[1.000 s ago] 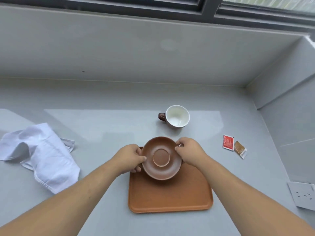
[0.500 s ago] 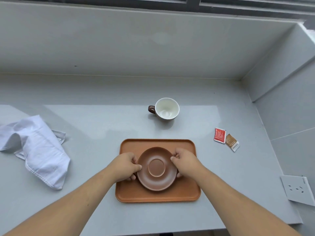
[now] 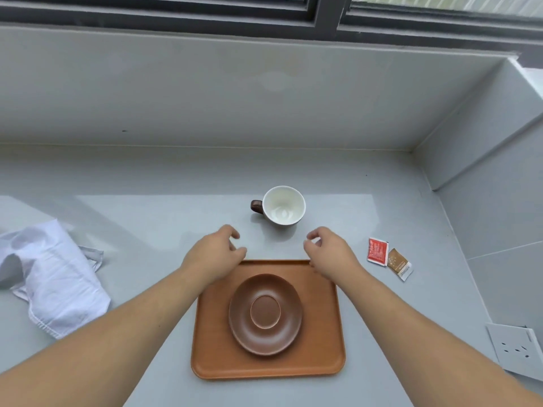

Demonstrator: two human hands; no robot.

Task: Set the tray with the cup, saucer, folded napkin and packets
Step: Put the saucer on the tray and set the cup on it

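A brown saucer (image 3: 265, 314) lies in the middle of the orange tray (image 3: 323, 348) on the grey counter. Beyond the tray stands a cup (image 3: 283, 207), white inside, with a brown handle pointing left. My left hand (image 3: 216, 257) and my right hand (image 3: 327, 254) hover over the tray's far edge, one on each side below the cup, both empty with curled fingers apart. A white napkin (image 3: 55, 277) lies crumpled at the left. A red packet (image 3: 377, 251) and a brown packet (image 3: 399, 264) lie right of the tray.
A tiled wall rises behind the counter under a window frame, and a side wall closes the right. A white socket plate (image 3: 517, 351) lies at the counter's right front edge.
Both hands let go of the saucer, which now rests on the tray, and moved forward toward the cup.
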